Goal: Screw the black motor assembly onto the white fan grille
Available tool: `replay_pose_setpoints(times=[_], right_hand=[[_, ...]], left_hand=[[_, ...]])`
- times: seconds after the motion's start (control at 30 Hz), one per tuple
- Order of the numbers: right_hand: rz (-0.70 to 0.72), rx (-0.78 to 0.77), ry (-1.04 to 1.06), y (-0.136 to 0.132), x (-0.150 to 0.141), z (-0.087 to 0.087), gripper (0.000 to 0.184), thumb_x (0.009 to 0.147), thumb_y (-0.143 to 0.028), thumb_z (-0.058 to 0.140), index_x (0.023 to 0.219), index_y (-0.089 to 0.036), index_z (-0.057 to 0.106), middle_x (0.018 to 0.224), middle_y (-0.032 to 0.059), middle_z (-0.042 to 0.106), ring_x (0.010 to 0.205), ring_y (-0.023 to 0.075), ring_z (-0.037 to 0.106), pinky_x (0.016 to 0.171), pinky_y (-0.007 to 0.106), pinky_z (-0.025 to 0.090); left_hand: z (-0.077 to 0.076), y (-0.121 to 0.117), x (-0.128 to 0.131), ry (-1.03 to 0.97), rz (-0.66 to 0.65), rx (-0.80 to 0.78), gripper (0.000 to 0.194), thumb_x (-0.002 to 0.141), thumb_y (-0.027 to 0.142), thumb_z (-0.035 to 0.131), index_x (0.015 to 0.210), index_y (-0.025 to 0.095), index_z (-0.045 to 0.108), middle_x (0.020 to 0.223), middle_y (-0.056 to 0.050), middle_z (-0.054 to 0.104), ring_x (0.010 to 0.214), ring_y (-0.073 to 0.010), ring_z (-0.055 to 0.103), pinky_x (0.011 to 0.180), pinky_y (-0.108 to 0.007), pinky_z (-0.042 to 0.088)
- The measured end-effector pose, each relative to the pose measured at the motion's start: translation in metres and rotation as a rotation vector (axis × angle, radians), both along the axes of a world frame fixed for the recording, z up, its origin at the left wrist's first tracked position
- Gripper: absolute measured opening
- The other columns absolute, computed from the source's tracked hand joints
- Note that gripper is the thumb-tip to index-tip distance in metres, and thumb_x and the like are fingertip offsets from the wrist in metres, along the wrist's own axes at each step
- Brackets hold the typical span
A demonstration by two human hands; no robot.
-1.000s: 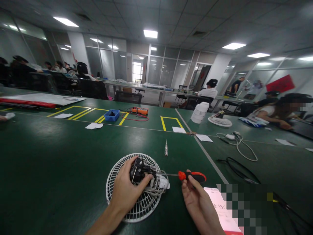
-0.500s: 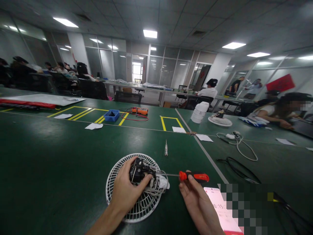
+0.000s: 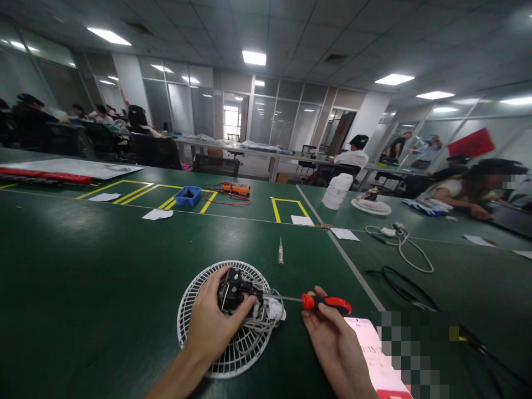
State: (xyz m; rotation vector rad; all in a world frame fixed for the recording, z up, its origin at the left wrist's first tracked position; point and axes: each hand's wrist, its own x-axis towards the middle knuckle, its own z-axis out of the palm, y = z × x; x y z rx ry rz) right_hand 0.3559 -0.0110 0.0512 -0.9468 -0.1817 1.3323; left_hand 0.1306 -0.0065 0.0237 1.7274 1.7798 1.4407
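Head view: a black motor (image 3: 233, 291) sat over a round white fan grille (image 3: 240, 363), at the near middle of the green bench (image 3: 103, 310). The left hand (image 3: 214, 327) had its fingers curled around the motor. The right hand (image 3: 332, 338) had its fingers gripping the handle of a red-and-black screwdriver (image 3: 332, 303), whose shaft pointed left to the motor's right end; tip contact could not be told. A small screwdriver (image 3: 280, 255) lay farther off, a lit phone (image 3: 372, 343) near right, a blue bin (image 3: 185, 201) far left.
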Motion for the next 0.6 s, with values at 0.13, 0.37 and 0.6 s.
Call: replay_pose_setpoints(times=[0.13,0.37,0.6], right_hand=[[-0.019,0.050,0.069,-0.001,0.002,0.002,0.048,0.054,-0.011,0.086,0.099,-0.022,0.073,0.098,0.0033,0.074,0.091,0.0193,0.070,0.080,0.030,0.062],[-0.069,0.020,0.044,0.002,0.006,-0.011,0.043,0.058,-0.007,0.090,0.094,-0.020,0.070,0.100,0.0023,0.072,0.098,0.0207,0.071,0.087,0.030,0.062],[-0.002,0.064,0.043,0.003,0.004,-0.011,0.041,0.056,-0.018,0.095,0.088,-0.019,0.069,0.097,0.0038,0.073,0.107,0.0278,0.071,0.088,0.036,0.062]], left_hand=[[0.000,-0.001,-0.001,0.000,0.001,0.006,0.067,0.078,0.056,0.074,0.132,0.024,0.054,0.129,-0.010,0.064,0.121,-0.0313,0.062,0.107,-0.056,0.048],[-0.002,0.000,0.000,-0.002,0.003,-0.001,0.065,0.078,0.056,0.074,0.132,0.025,0.054,0.131,-0.009,0.064,0.122,-0.0304,0.061,0.109,-0.055,0.047],[0.001,0.000,0.000,-0.013,0.001,0.012,0.064,0.078,0.054,0.075,0.131,0.025,0.056,0.128,-0.010,0.066,0.120,-0.0308,0.062,0.107,-0.055,0.048]])
